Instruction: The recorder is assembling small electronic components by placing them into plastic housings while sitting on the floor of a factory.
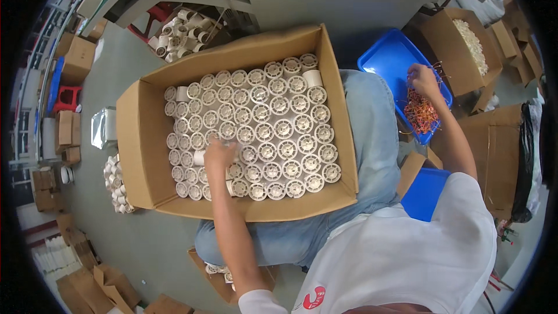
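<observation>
An open cardboard box (pixel 135 145) rests across my lap, filled with rows of white round plastic parts (pixel 282 128) with slotted faces. My left hand (pixel 221 154) reaches down among these parts with its fingers curled closed; whatever is between them is hidden. Beside it one white part (pixel 199 157) lies on its side. To my right, a blue tray (pixel 381 52) holds a tangle of thin red and orange wires (pixel 421 111). Over the tray's wire pile is my right hand (pixel 423 80), fingers bent and pressed together. I cannot make out what they grip.
A carton of white cylinders (pixel 185 34) stands beyond the box, near a grey table (pixel 325 0). At the far right is a carton of small pale parts (pixel 471 46). A large closed carton (pixel 488 157) and a blue bin (pixel 424 195) are by my right side.
</observation>
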Tool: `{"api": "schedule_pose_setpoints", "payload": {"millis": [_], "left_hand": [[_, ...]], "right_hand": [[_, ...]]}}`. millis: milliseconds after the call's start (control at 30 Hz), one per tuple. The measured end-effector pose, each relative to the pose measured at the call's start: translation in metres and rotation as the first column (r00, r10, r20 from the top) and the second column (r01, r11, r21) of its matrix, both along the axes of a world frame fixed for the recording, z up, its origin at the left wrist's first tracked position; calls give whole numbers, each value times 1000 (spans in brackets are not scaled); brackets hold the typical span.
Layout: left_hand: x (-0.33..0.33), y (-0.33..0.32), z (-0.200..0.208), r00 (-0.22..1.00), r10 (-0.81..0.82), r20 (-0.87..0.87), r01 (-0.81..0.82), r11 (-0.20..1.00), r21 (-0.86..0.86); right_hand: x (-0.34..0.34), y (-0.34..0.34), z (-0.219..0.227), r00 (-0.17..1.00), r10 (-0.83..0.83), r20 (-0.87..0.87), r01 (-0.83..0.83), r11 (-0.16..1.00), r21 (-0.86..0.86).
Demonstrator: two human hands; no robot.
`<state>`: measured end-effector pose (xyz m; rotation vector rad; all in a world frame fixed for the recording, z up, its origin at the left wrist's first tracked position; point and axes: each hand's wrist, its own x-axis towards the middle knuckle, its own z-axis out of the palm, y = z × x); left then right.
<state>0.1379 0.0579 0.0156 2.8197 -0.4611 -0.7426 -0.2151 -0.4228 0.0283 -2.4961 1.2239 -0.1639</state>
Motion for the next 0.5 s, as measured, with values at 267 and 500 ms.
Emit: {"api": "schedule_pose_setpoints", "payload": {"millis": [267, 500], "left_hand": [[-14, -5, 107, 878, -57, -476, -416, 404, -815], [-58, -34, 131, 637, -580, -508, -601, 41, -798]], "right_hand": [[1, 6, 87, 928, -120, 352, 158, 984, -81], [121, 134, 158, 620, 45, 783, -474, 817, 328]]}}
